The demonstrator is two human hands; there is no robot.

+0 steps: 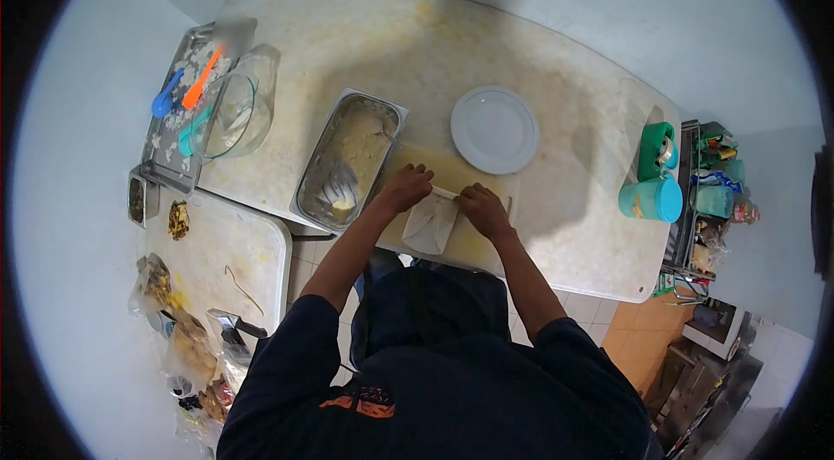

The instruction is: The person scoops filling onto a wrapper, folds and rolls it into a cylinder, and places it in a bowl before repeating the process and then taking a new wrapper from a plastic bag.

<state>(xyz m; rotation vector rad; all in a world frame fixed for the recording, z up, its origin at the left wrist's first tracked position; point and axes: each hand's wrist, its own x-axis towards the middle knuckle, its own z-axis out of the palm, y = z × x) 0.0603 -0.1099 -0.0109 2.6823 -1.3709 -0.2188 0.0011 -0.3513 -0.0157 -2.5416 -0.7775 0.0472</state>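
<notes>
While left hand and right hand close fingers on the far edge of one pale sheet, located beside a steel pan of mixture, near a white plate, the apparent fold calls for even, gentle pressure.

shiny metal pan, smooth glossy white plate, clear glassy bowl, matt pale worktop with smudged surface, dull metal tray, smooth plastic-looking orange spatula, translucent teal plastic-looking pitcher, dark cloth shirt
</notes>
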